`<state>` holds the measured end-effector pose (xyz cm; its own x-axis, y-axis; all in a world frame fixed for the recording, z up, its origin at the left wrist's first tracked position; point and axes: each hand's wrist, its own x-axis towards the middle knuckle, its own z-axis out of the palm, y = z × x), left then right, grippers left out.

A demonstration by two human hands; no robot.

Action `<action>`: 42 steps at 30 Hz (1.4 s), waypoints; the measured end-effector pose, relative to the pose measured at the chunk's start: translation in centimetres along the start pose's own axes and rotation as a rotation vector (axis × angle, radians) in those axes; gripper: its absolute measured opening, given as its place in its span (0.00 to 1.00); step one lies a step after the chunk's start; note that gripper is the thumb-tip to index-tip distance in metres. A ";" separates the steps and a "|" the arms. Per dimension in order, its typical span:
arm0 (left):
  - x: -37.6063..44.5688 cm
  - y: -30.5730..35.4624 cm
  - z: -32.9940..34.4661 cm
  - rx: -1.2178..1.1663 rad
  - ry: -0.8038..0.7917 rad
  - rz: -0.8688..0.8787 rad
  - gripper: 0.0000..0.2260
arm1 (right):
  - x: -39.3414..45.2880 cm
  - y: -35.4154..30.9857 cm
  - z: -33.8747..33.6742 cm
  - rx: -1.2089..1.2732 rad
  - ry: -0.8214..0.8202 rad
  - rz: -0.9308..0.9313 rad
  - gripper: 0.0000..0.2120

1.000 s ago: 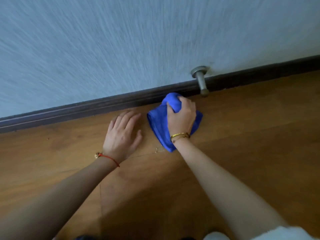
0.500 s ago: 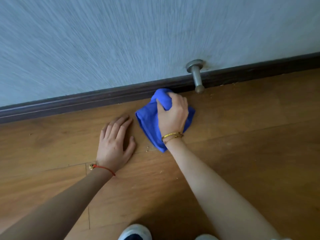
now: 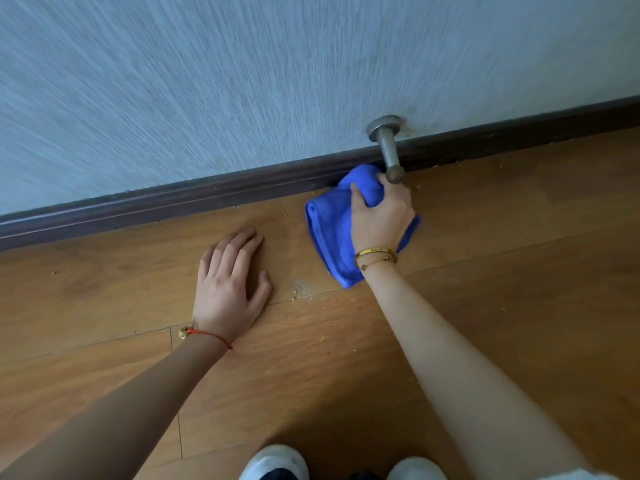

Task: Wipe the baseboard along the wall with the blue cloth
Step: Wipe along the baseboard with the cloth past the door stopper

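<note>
Head view: right hand [image 3: 381, 220] grip bunches plush blue cloth [image 3: 329, 233] against ridged dark baseboard [image 3: 173, 202].

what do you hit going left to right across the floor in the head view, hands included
left hand flat on the floor → small debris pile → blue cloth → right hand gripping it, just below the door stopper
</note>
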<state>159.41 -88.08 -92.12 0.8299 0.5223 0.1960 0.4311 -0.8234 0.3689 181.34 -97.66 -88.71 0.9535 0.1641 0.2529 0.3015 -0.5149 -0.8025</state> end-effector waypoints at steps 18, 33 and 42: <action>-0.1 0.0 0.0 0.010 -0.030 -0.005 0.24 | 2.0 1.3 -3.8 -0.102 -0.131 -0.060 0.10; 4.6 10.1 -0.8 -0.146 -0.123 0.238 0.21 | 6.6 2.4 -20.5 -0.251 -0.162 -0.014 0.13; 6.7 14.7 4.0 -0.094 -0.176 0.185 0.21 | 9.9 8.3 -18.3 -0.168 -0.287 -0.045 0.14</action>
<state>172.72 -97.53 -89.03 0.9439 0.3115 0.1099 0.2386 -0.8730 0.4254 193.34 -115.68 -82.99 0.9071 0.4077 0.1048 0.3624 -0.6295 -0.6873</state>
